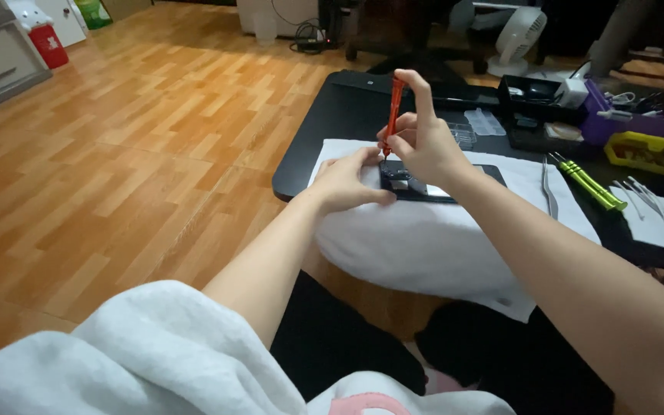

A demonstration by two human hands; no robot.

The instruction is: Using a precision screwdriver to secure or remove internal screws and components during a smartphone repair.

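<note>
Low black table (324,123) w/ white cloth (424,238): flat black phone (424,187) under both hands. Left hand (347,183) pinches its edge; right hand (420,142) grips slim red screwdriver (394,115) upright, tip on phone.

Screwdriver (395,107): you grip smooth orange plastic, slightly glossy.
Phone (439,184): glossy black back under your hands.
Cloth (439,238): soft white fabric, matt, beneath your phone.
Worktop (324,131): matt black, smooth.
Floor (132,154): polished wood laminate, glossy.
Tweezers (549,188): bare shiny metal beside you.
Your sleeve (155,353): pale fleecy cloth.

Screwdriver (395,115) tip behind hands (416,146)
</note>
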